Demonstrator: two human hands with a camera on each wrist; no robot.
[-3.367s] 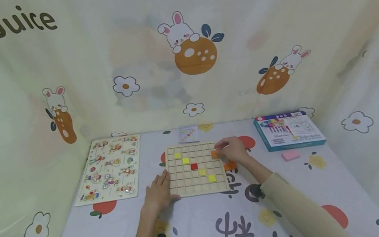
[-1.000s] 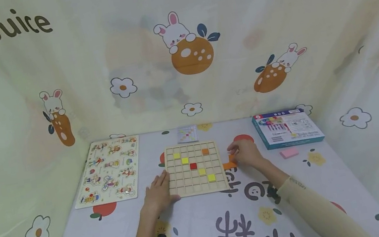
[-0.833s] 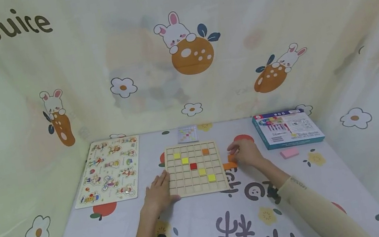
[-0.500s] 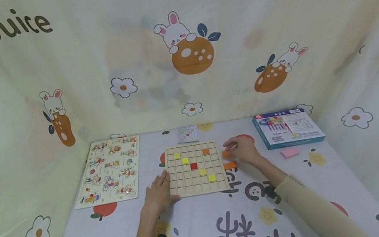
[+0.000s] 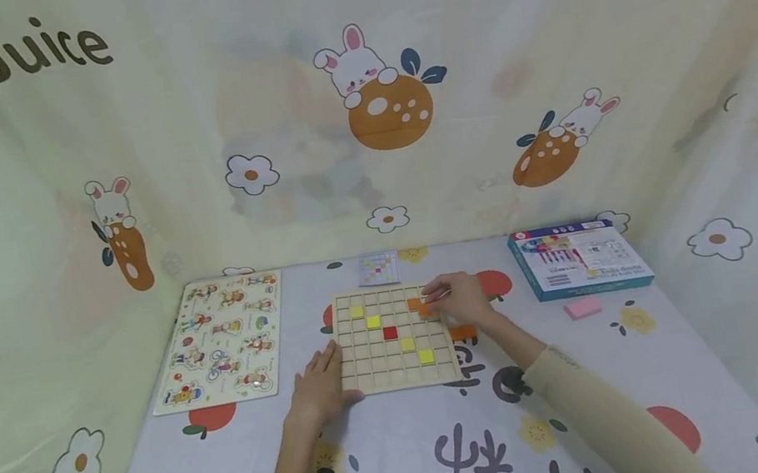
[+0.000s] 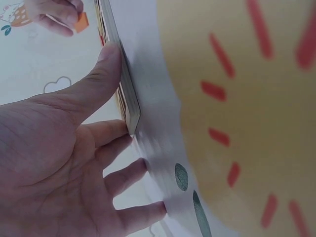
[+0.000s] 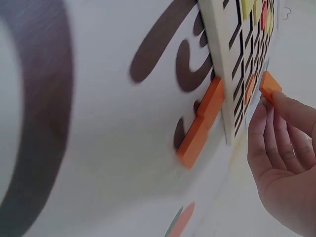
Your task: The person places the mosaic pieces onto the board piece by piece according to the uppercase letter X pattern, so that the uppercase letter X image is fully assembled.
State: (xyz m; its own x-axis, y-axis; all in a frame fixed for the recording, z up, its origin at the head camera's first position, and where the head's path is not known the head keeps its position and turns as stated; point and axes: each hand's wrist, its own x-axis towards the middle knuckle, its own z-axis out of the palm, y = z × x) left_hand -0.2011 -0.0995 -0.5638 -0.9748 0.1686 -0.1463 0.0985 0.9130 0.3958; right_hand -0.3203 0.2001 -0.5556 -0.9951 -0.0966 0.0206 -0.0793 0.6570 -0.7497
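Observation:
A wooden grid board (image 5: 371,380) lies on the table, with several yellow tiles and a red tile (image 5: 390,333) in a diagonal. One orange tile (image 5: 414,304) sits in a cell near its far right corner. My right hand (image 5: 464,299) pinches another orange tile (image 7: 270,85) between thumb and fingertips, above the board's right side. My left hand (image 5: 316,384) rests at the near left corner; its thumb (image 6: 101,81) touches the near edge and its extended fingers lie along the left side. Two more orange tiles (image 7: 200,123) lie on the cloth against the board's right edge.
A small pattern card (image 5: 379,269) lies behind the board. To the left is a picture puzzle board (image 5: 222,340). At the right are a teal-edged box (image 5: 579,259) and a pink block (image 5: 583,308). A printed curtain (image 5: 316,222) hangs behind the table.
One orange tile held earlier now sits in the grid. My right hand took another from beside the board and moved left over the grid with it. The left hand stayed put.

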